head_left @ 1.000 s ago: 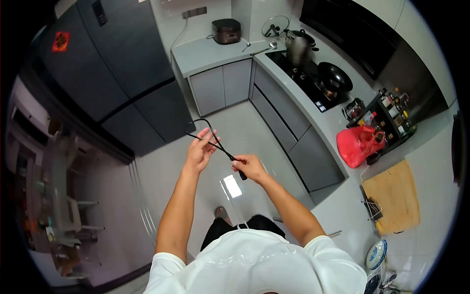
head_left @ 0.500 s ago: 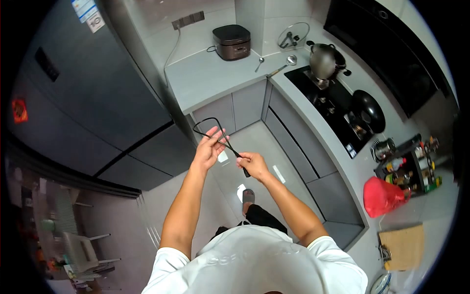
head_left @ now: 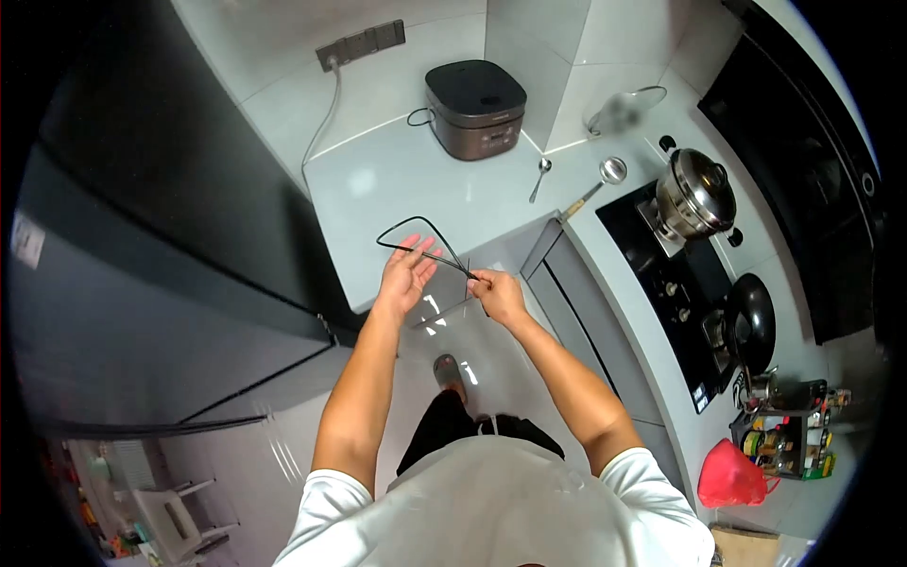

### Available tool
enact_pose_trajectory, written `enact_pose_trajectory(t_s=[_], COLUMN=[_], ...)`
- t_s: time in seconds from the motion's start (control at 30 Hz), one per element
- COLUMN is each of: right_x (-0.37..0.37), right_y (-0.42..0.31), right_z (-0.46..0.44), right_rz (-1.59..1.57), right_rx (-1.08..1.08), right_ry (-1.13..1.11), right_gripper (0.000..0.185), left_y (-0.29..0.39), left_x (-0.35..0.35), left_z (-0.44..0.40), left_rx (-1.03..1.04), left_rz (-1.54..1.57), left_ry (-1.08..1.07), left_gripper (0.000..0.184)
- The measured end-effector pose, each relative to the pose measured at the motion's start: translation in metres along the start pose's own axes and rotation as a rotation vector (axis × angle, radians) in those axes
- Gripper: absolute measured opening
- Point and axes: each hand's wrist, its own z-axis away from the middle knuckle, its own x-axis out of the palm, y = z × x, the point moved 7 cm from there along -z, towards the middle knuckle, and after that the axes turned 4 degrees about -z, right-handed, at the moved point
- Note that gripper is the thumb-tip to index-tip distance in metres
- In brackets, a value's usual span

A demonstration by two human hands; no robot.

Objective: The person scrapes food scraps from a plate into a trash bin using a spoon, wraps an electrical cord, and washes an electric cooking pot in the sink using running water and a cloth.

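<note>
A thin black cable [head_left: 450,264], bent into a loop, spans both my hands above the floor near the counter corner. My left hand [head_left: 404,279] is palm up with its fingers partly spread, and the cable runs across and between them. At the cable's crossing point, my right hand [head_left: 498,294] pinches the gathered strands. A short thin end sticks up beside those fingertips. The rest of the bundle is hidden inside the right hand.
On the counter stand a rice cooker [head_left: 475,111], a small spoon [head_left: 539,180] and a ladle [head_left: 595,188]. A lidded steel pot [head_left: 695,194] and a black wok [head_left: 751,321] sit by the stove. A dark fridge [head_left: 170,255] stands left; a red bag [head_left: 731,475] lies right.
I have moved closer to the counter, which now reaches up under the cable. My right hand has slid up to the crossing of the strands, nearer my left hand.
</note>
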Motion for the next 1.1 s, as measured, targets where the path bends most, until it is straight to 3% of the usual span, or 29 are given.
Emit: enact_pose_trajectory(t_s=[0.17,0.43,0.67,0.8,0.9,1.1], right_x=[-0.020,-0.097,-0.144,-0.141,-0.136,-0.140], right_y=[-0.021,-0.091,-0.127,-0.119,-0.115,-0.122], right_z=[-0.093,-0.249,-0.385,-0.450,-0.469,-0.486], right_rz=[-0.012,-0.036,0.123,0.327,0.502,0.411], right_rx=[-0.082,-0.217,-0.250,-0.139,-0.314,-0.295], right_ry=[0.197,0.371,0.458,0.324,0.319,0.220], right_gripper=[0.023,0.022,0.024,0.031,0.032,0.033], left_y=[0.046,0.139,0.184,0.177,0.167,0.158], left_x=[0.024,0.139,0.196,0.200,0.198,0.189], left_z=[-0.102,-0.237,-0.343,-0.380,-0.389,-0.394], left_rx=[-0.018,0.105,0.145,0.101,0.076,0.034], left_rz=[-0.160,-0.188,-0.219,-0.492,-0.564,-0.505], left_ry=[-0.008,-0.180,-0.095,0.016,0.040,0.068], left_gripper=[0.029,0.025,0.047,0.055,0.054,0.052])
